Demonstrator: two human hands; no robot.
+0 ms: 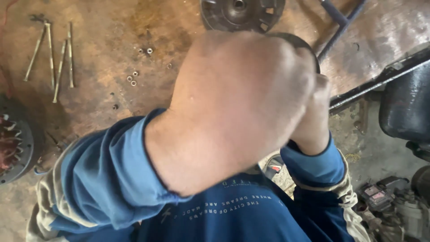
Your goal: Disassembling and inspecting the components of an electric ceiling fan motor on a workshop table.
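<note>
Head view, looking down past a blue sleeve: left hand (244,101) fills the centre of the frame, blurred and very close to the lens, back of the hand facing up, so its fingers are hidden — cannot tell whether they are curled or gripping. Right hand (313,118) sits just behind it at centre right, fist-like and closed on the edge of a dark curved ring (299,43) that arcs over the knuckles; both hands seem raised together, probably to steady that part between them, though the contact on the left side is out of sight. At top centre a dark round finned disc (242,13) lies flat on the rusty brown work surface (112,27). Long bolts (56,60) lie side by side at upper left, small nuts (134,78) scattered near them — laid out apart, likely so they stay findable. A toothed round housing (13,143) is cut off by the left edge. A dark metal bar (380,78) runs across upper right.
</note>
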